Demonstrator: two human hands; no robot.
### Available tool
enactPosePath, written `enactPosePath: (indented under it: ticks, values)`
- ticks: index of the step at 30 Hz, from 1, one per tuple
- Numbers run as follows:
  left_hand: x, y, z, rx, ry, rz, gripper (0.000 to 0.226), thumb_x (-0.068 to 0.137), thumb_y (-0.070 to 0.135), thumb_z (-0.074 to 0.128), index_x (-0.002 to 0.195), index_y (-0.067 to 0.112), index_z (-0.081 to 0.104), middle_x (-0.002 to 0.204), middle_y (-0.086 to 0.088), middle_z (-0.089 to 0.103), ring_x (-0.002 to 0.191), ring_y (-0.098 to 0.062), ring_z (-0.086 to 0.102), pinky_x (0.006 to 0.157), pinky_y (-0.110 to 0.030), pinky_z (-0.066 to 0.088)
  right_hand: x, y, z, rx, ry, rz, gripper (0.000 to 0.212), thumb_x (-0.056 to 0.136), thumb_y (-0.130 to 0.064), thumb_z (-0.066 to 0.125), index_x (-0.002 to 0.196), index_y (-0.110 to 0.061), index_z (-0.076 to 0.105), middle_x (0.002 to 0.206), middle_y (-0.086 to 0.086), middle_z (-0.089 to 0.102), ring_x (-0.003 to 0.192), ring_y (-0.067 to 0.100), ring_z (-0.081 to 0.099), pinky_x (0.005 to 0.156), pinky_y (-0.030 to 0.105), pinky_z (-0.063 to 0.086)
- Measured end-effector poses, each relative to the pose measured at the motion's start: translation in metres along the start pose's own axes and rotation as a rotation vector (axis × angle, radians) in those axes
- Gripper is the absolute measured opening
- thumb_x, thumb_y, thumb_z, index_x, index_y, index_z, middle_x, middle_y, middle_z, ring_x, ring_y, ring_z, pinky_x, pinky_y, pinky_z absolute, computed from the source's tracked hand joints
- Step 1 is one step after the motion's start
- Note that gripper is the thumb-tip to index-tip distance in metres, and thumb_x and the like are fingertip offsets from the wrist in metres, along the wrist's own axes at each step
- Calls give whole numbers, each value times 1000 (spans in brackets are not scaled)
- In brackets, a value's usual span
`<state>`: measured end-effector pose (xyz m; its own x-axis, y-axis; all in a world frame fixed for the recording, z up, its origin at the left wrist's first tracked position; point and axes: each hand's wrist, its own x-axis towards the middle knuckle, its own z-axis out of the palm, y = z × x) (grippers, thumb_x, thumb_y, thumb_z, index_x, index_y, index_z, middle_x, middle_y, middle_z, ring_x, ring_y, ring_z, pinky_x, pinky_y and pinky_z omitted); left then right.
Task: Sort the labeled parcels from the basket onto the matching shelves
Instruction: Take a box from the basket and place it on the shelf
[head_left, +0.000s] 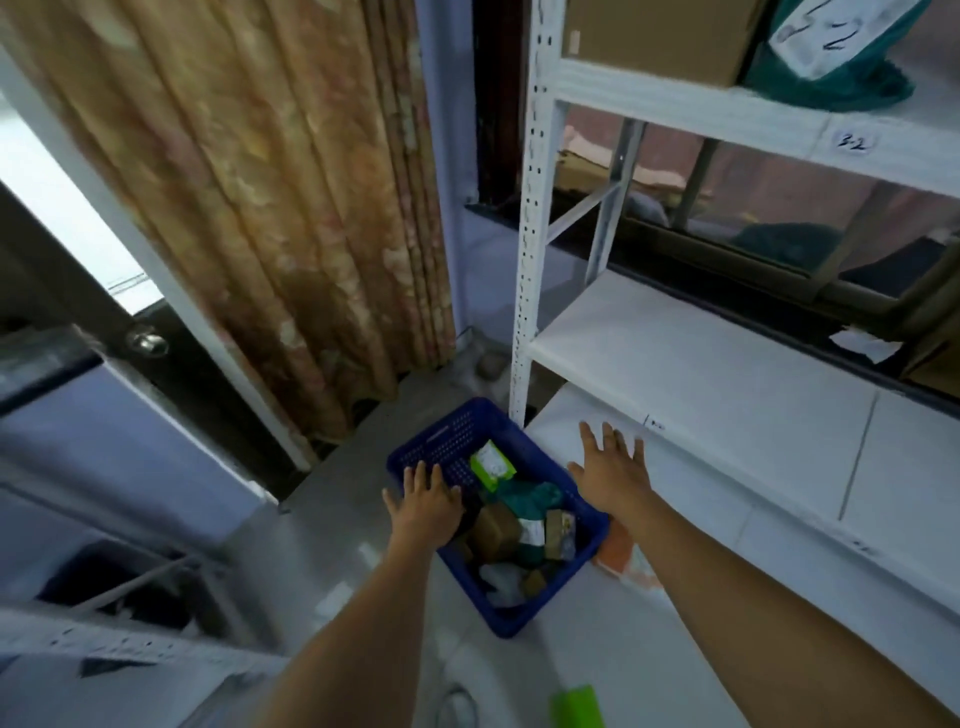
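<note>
A blue plastic basket (451, 435) stands on the floor beside the white shelf rack (530, 218). Inside lie several parcels: a green-and-white box (491, 464), a teal bag (530, 498), a brown carton (496, 531) and smaller packets. My left hand (425, 498) is over the basket's left rim with its fingers spread and nothing in it. My right hand (613, 470) hovers flat and empty over the basket's right edge, in front of the lowest shelf. The upper shelf, marked 3-2 (852, 140), carries a cardboard box (660, 36) and a labelled teal bag (836, 52).
A patterned curtain (270, 197) hangs at the left of the rack, with a door and knob (148, 342) further left. The middle shelf board (675, 358) is bare white. A green object (579, 706) lies on the floor near my feet. Another white rack stands at bottom left.
</note>
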<state>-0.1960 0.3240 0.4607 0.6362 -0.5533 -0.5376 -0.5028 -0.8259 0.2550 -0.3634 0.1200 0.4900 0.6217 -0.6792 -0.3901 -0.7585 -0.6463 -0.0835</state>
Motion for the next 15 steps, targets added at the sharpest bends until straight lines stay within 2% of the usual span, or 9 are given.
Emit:
enactPosePath:
  ticks: [7, 15]
  values:
    - [44, -26, -10, -36, -57, 41, 62, 107, 47, 18, 161, 19, 5, 168, -2, -5, 154, -25, -8, 121, -59, -4, 22, -62, 29, 38, -120, 14, 70, 106, -49, 28, 161, -22, -4, 168, 16, 0, 155, 32, 4, 124, 53, -2]
    - [105, -20, 19, -17, -152, 54, 61, 107, 45, 20, 160, 19, 6, 168, -4, 0, 154, -26, -4, 121, -60, -2, 75, -66, 71, 55, -231, 31, 69, 106, -47, 30, 162, -20, -2, 167, 18, 7, 154, 34, 10, 124, 54, 4]
